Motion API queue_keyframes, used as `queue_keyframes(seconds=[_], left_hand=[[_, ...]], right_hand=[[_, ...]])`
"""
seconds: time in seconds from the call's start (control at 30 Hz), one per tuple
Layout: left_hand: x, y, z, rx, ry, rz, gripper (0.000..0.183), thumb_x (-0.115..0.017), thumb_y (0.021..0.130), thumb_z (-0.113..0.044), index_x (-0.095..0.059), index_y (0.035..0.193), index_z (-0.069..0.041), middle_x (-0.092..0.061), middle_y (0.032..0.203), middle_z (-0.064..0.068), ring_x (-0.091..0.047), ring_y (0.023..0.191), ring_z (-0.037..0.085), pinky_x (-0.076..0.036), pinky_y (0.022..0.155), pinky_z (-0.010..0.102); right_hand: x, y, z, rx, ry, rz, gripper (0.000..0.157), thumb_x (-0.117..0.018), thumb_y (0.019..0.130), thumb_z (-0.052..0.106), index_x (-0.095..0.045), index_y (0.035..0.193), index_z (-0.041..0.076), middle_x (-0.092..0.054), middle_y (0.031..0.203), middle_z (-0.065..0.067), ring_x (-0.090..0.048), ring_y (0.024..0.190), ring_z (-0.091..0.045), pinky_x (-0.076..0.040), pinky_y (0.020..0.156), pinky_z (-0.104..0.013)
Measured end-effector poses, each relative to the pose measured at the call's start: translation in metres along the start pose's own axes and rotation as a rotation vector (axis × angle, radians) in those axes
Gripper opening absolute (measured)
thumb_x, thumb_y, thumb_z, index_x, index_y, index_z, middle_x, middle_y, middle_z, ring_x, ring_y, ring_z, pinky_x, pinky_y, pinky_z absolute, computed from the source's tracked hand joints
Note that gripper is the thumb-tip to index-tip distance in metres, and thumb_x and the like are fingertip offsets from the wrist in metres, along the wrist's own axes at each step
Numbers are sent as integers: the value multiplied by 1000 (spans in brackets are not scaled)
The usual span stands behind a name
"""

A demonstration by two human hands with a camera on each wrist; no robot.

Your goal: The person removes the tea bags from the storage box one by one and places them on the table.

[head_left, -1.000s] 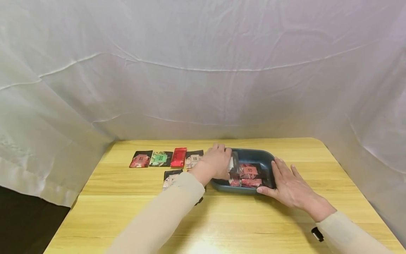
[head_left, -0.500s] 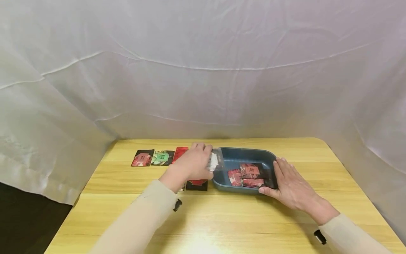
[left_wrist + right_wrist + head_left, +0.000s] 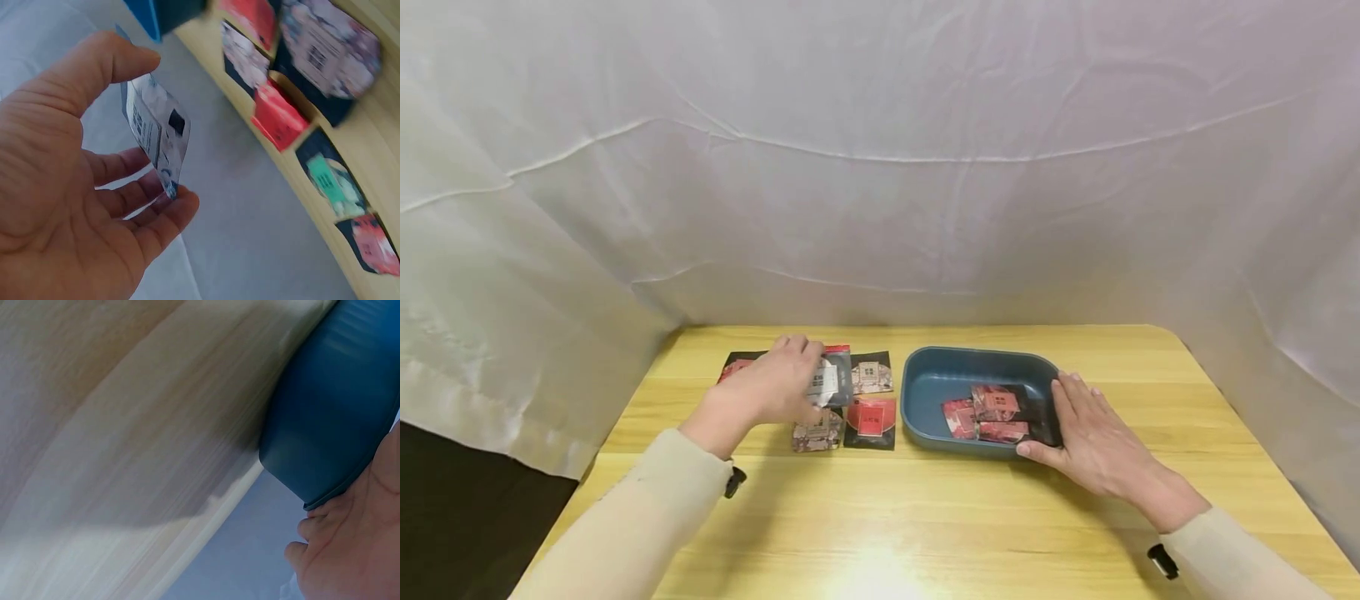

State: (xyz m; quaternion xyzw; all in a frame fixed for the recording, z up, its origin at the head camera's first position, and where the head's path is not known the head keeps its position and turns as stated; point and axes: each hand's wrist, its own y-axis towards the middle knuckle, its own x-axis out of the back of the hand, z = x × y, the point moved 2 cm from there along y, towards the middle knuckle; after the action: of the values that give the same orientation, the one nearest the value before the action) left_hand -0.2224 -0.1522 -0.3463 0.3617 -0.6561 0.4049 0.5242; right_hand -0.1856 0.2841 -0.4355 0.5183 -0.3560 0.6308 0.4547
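My left hand (image 3: 778, 379) pinches a small flat sachet (image 3: 156, 128) by its edges, between the thumb and the fingers, above the table. In the head view this sachet hides part of a red foil packet. Below it lies a pink-labelled sachet (image 3: 817, 431). Beside that is a black sachet with a red label (image 3: 870, 422), and behind it one with a pale label (image 3: 871, 375). My right hand (image 3: 1101, 446) rests against the right end of a blue tray (image 3: 917, 425), fingers extended along its rim. Red-labelled sachets (image 3: 996, 402) lie inside the tray.
Farther left, a green-labelled sachet (image 3: 328, 178) and a red-labelled one (image 3: 372, 244) lie in a row with the red foil packet (image 3: 278, 119). The wooden table (image 3: 955, 517) has a pale cloth (image 3: 880, 208) hanging behind it.
My left hand has moved left, out of the tray and over the sachets on the table, carrying the pinched sachet. The right hand has stayed at the tray's end.
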Motion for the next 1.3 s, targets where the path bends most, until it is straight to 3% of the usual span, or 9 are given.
queue_keyframes(seconds=[0.17, 0.4, 0.53, 0.63, 0.8, 1.1, 1.3], left_hand=[[-4, -10, 21, 24, 26, 26, 94, -90, 76, -37, -46, 149, 2, -56, 135, 20, -54, 124, 35, -53, 105, 54], [-13, -24, 49, -18, 50, 31, 84, -90, 73, -29, -52, 141, 4, -59, 126, 21, -56, 117, 37, -54, 104, 54], [-21, -32, 62, -3, 30, 60, 85, -90, 72, -24, -51, 141, 6, -55, 137, 29, -54, 127, 44, -50, 110, 59], [-27, -36, 69, 10, 17, 77, 88, -89, 71, -22, -48, 143, 8, -45, 150, 36, -45, 139, 53, -42, 117, 63], [-34, -40, 77, 26, 11, 94, 96, -87, 71, -22, -41, 149, 11, -35, 156, 41, -33, 147, 60, -33, 121, 67], [-46, -38, 81, 84, -38, 161, 104, -90, 75, -24, -35, 156, 11, -21, 163, 43, -20, 153, 59, -23, 125, 66], [-52, -34, 83, 89, -37, 156, 97, -91, 74, -24, -42, 151, 8, -33, 159, 39, -28, 152, 56, -28, 124, 65]], right_hand=[[-1, 0, 0, 3, 0, -4, 122, -60, 93, 76, -18, 159, -18, -15, 168, -40, -20, 154, -57, -17, 126, -69], [1, -1, -1, -1, 13, 9, 121, -60, 94, 74, -17, 159, -18, -12, 168, -40, -18, 155, -57, -17, 126, -69], [1, -1, -2, 5, 7, 2, 120, -60, 94, 74, -18, 159, -18, -13, 168, -40, -19, 155, -58, -18, 125, -69], [1, -1, -1, 6, 4, 1, 121, -60, 94, 74, -18, 159, -18, -13, 167, -41, -19, 154, -58, -19, 125, -70], [3, 0, -1, 4, 9, 15, 121, -59, 94, 74, -16, 160, -18, -12, 168, -40, -18, 155, -58, -17, 126, -69], [4, 1, -2, 0, 6, 19, 121, -59, 94, 74, -16, 161, -17, -12, 169, -39, -18, 155, -57, -16, 126, -69], [3, 1, -2, 0, 14, 21, 121, -59, 94, 74, -15, 161, -17, -11, 169, -39, -18, 155, -57, -15, 127, -69]])
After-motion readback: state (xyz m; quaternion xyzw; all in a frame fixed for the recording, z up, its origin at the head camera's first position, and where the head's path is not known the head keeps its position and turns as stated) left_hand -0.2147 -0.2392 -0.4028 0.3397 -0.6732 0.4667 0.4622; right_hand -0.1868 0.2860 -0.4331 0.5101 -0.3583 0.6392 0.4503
